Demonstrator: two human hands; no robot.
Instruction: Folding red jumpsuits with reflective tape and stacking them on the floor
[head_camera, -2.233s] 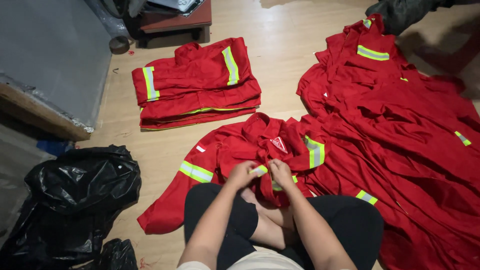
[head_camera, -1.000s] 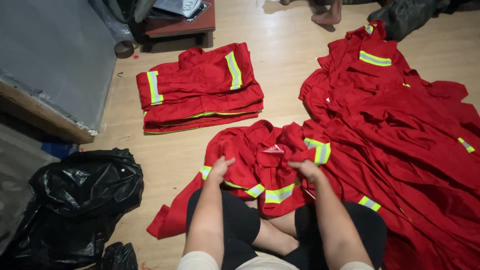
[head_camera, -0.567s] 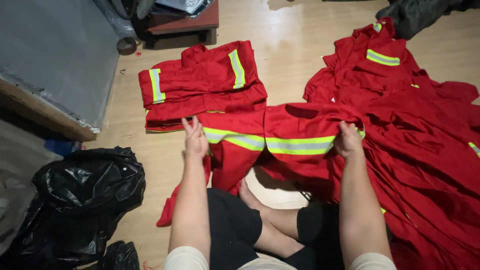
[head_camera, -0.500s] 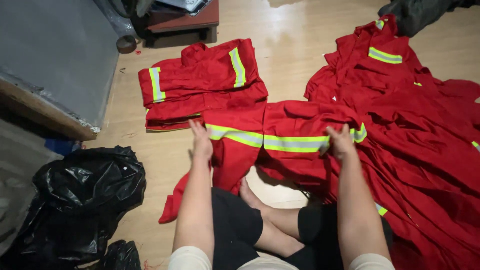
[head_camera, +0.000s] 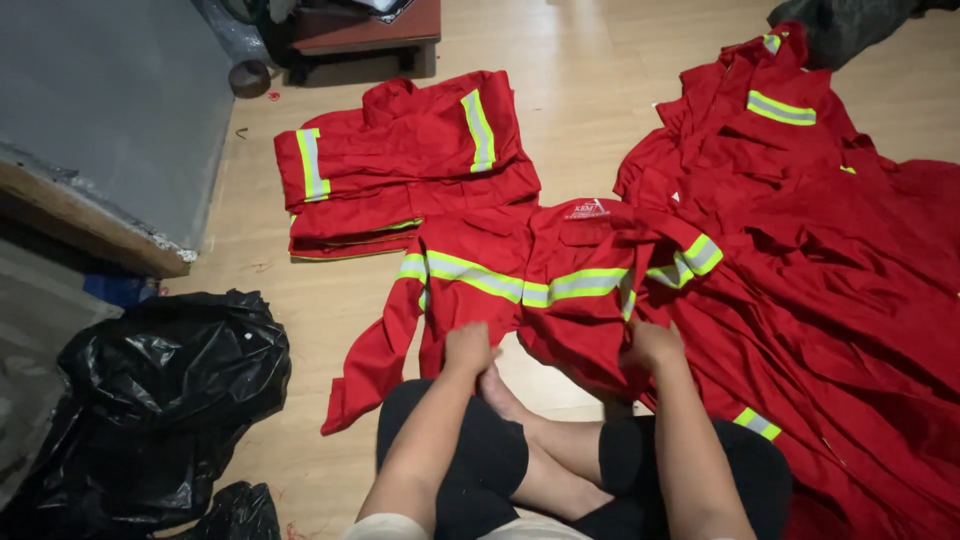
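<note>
The red work coat (head_camera: 520, 290) with shiny yellow and grey stripes lies spread flat on the wood floor (head_camera: 590, 110), right in front of the person who sits there with crossed legs. The left hand (head_camera: 468, 348) rests on the near edge of the coat, at about 7 o'clock from its middle, and its fingers are curled down onto the cloth. The right hand (head_camera: 652, 345) is at about 5 o'clock from the coat's middle, and its fingers are closed on the cloth there. One sleeve of the coat hangs down toward 8 o'clock. A shiny black plastic bag (head_camera: 160, 390) sits on the floor at 9 o'clock from the hands. A big messy pile of red coats (head_camera: 840, 270) fills the floor from 2 to 4 o'clock, touching the spread coat. A neat stack of folded red coats (head_camera: 400, 165) lies just past the spread coat at 11 o'clock. Farther off, at 12 o'clock, stands a low dark red table (head_camera: 365, 30).
</note>
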